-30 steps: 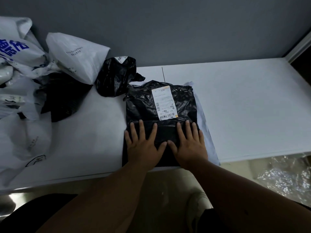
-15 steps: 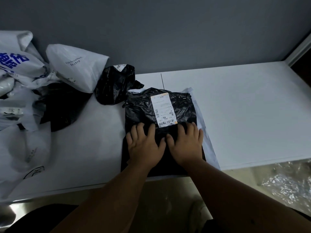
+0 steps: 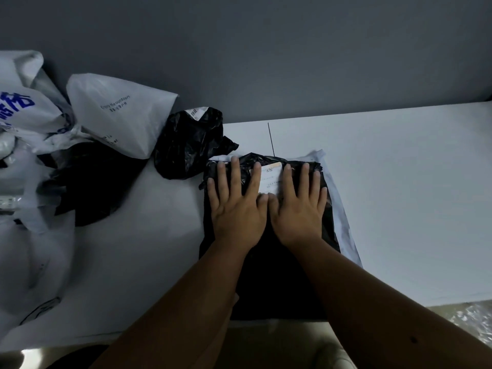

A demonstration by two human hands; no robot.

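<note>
Starting at your left, a heap of white mailer bags [image 3: 29,121] and one dark bundle [image 3: 90,182] lies pushed against the grey wall, and I judge they are put aside there so that they do not mix with the piece in work. Just beside the heap sits a crumpled black bag [image 3: 186,147] with a small sticker. It is very near the far corner of your parcel, but I cannot tell if the two touch. The black parcel [image 3: 271,275] itself lies flat in the middle, with its near end at the front edge of the surface [image 3: 399,198]. Your left grip [image 3: 235,206] rests palm down on the far left part of the parcel, the fingers straight and spread, so it is fully open and holds nothing; it only presses. Your right grip [image 3: 299,209] lies just beside it in the same way, the thumbs close together, also open and flat. Its fingers cover one side of the white label [image 3: 271,177], which shows between the two hands. It seems to me that you press like this to flatten the plastic and push the air out toward the far end. Under the parcel lies a white mailer [image 3: 342,227], seen as a strip along the right side, probably a cover waiting for it. Further right, below the edge of the surface, some clear plastic wrap [image 3: 476,323] shows.
</note>
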